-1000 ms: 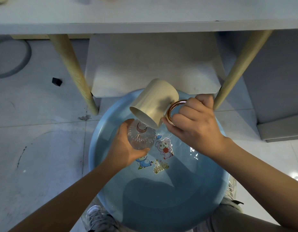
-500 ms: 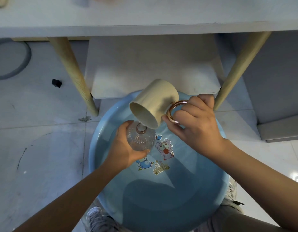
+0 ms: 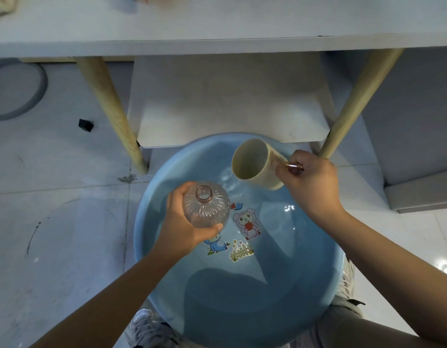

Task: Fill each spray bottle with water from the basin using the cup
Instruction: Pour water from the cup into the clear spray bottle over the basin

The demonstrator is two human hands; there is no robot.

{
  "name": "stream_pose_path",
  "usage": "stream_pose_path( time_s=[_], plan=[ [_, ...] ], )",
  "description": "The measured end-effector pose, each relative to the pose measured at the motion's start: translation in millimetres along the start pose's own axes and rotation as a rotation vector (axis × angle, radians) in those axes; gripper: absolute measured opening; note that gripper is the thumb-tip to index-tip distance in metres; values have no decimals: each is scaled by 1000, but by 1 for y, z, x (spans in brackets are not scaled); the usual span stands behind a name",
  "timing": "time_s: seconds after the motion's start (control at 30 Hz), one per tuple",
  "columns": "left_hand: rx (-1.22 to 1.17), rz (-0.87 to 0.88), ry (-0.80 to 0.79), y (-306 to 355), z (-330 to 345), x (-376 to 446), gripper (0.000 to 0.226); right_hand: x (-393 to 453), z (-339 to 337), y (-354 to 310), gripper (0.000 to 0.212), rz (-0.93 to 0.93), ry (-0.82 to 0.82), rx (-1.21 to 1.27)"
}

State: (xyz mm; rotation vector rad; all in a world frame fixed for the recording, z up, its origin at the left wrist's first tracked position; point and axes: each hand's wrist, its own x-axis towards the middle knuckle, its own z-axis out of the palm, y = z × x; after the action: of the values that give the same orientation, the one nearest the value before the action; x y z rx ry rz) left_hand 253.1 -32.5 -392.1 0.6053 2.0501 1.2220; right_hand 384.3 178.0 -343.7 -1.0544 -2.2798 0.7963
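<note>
A round blue basin [image 3: 152, 259] of water with cartoon stickers on its bottom sits on the floor below me. My left hand [image 3: 182, 229] grips a clear ribbed spray bottle [image 3: 207, 207] upright over the basin, its neck open with no spray head on it. My right hand [image 3: 310, 182] grips the copper handle of a cream cup [image 3: 255, 164]. The cup lies tilted on its side at the basin's far edge, mouth facing left, its lower rim at the water, apart from the bottle.
A white table [image 3: 217, 43] with wooden legs [image 3: 112, 114] spans the top, one leg on each side of the basin. A white stool or shelf [image 3: 230, 101] stands beyond the basin. My shoes [image 3: 152, 330] are beside the basin. A small black object [image 3: 85, 124] lies on the tiled floor.
The cup was tipped over the bottle's neck; my right hand has now swung it right and down to the water at the basin's far side. The bottle's open neck is uncovered.
</note>
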Motion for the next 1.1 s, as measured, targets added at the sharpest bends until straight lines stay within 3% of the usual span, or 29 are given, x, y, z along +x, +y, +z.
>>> stream_pose_path(
  time_s=[0.17,0.33,0.5,0.73,0.93,1.0,1.1],
  plan=[
    [-26,12,-26,3,-4,-1,91,-8,17,19,29,-255,-36,-287],
    [-40,12,-6,11,-4,-3,89,-13,31,31,25,-303,-177,-533],
    [-58,-2,-12,12,-4,-3,95,-15,35,28,28,-353,-264,-589],
    [-65,-6,2,9,-4,-3,96,-19,45,33,17,-365,-372,-584],
    [-55,-11,14,7,-5,-1,94,-18,40,28,29,-178,-331,-266],
    [-51,-14,19,7,-5,-1,95,-12,34,26,45,39,-310,-117],
    [-27,-5,33,8,-4,-1,94,-7,28,32,43,384,-330,76]
  ],
)
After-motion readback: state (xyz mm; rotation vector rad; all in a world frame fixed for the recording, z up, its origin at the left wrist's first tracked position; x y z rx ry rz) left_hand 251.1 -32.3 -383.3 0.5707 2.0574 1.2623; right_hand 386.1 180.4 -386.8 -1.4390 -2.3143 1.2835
